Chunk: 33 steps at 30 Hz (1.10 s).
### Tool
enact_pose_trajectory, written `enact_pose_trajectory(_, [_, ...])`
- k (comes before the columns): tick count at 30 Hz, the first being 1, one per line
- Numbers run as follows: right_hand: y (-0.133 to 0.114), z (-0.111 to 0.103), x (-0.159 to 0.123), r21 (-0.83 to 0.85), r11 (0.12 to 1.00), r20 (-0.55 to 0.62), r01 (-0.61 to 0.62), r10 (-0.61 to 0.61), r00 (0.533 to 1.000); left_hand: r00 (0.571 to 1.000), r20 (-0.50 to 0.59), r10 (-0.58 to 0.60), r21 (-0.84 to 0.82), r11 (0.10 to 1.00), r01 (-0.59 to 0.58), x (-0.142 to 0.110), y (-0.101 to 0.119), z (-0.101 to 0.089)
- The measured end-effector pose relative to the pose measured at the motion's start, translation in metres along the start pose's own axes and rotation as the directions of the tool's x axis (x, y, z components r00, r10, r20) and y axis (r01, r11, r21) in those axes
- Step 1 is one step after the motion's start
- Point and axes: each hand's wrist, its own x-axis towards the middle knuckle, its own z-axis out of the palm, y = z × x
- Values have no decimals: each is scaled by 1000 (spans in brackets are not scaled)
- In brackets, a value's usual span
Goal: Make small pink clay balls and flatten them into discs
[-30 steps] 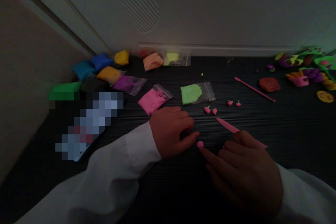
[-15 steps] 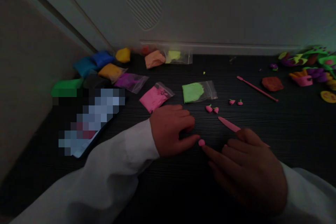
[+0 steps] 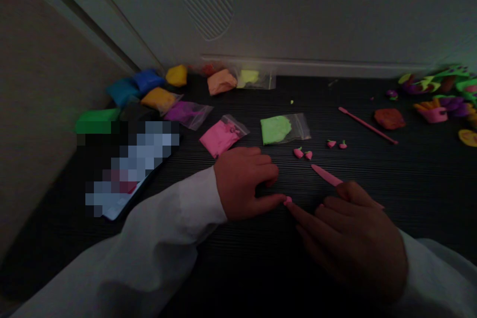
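A small pink clay ball is pinched between the thumb tip of my left hand and an outstretched finger of my right hand. The other left fingers curl loosely, apart from that thumb. A pink clay knife is held under the right thumb, its blade pointing up and left. Just beyond the hands lie two small pink clay fruits with green tops, and another similar pair to their right. A bag of pink clay touches or nearly touches the left knuckles.
Behind my hands lies a bag of green clay. A phone and several coloured clay packs are at left. To the right are a thin pink stick tool, a reddish-brown lump and finished clay pieces. A pale panel rises behind.
The left thumb has come onto the pink ball and now partly covers it. The right hand keeps the clay knife and has barely moved. The whole view has shifted slightly.
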Motion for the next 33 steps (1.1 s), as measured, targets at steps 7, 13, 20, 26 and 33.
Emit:
enact_pose_trajectory(7, [1, 1, 0, 19, 1000, -7, -18, 19, 1000, 1000, -2, 14, 30, 999, -14, 0, 0, 0])
enact_pose_trajectory(13, [2, 0, 1, 10, 999, -17, -38, 38, 999, 1000, 4, 12, 45, 999, -12, 0, 1, 1])
enact_pose_trajectory(20, [1, 0, 3, 17, 1000, -16, -19, 19, 1000, 1000, 6, 8, 33, 999, -8, 0, 2, 0])
enact_pose_trajectory(26, [2, 0, 3, 11, 1000, 3, -9, 9, 1000, 1000, 20, -22, 53, 998, 21, 0, 4, 0])
enact_pose_trajectory(33, [2, 0, 0, 19, 1000, 9, 6, -7, 1000, 999, 14, -30, 127, 991, 28, 1, 7, 2])
